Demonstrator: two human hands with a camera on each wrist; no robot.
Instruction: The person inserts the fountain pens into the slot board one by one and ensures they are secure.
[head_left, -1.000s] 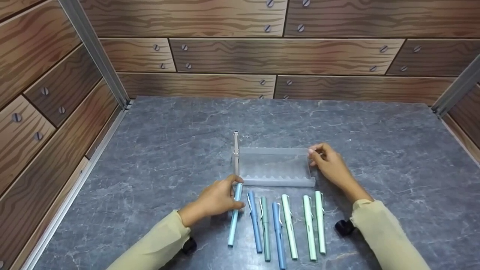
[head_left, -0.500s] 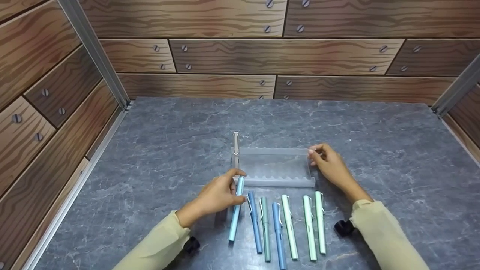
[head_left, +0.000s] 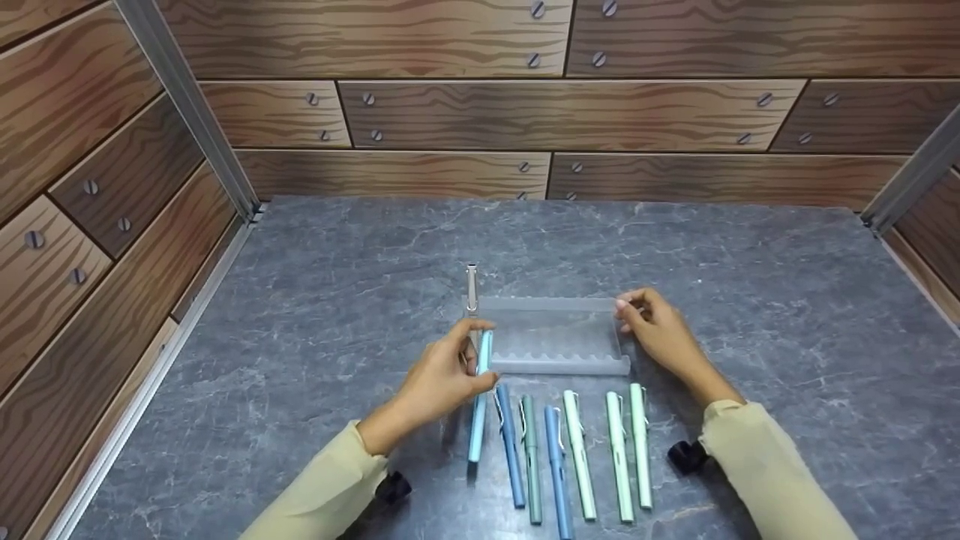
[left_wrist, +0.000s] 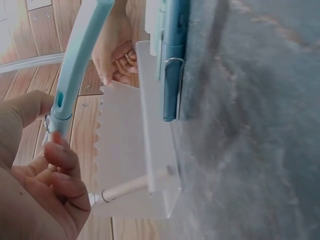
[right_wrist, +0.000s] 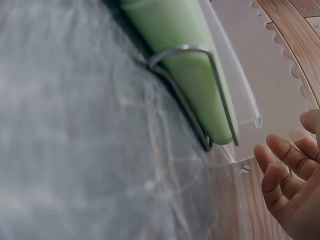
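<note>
My left hand (head_left: pixel 442 371) pinches a light blue pen (head_left: pixel 482 405) between thumb and fingers, its lower end raised off the table. The pen slants over the left end of a clear notched pen rack (head_left: pixel 551 365). In that rack's leftmost place lies a pale beige-grey pen (head_left: pixel 472 289), partly hidden by the left hand. At the rack's far right corner, my right hand (head_left: pixel 660 330) pinches the edge with thumb and forefinger. Its other fingers are loosely curled, as the right wrist view shows.
Before the rack several capped pens lie in a row: a blue pen (head_left: pixel 510 446), a dark green pen (head_left: pixel 531 457), another blue pen (head_left: pixel 557 472) and several light green pens (head_left: pixel 579 454). Wood-patterned walls (head_left: pixel 450 112) border the grey marbled table (head_left: pixel 337 262).
The left hand has lifted the light blue pen and moved it forward and slightly right, over the rack's left end. The right hand stays at the rack's corner.
</note>
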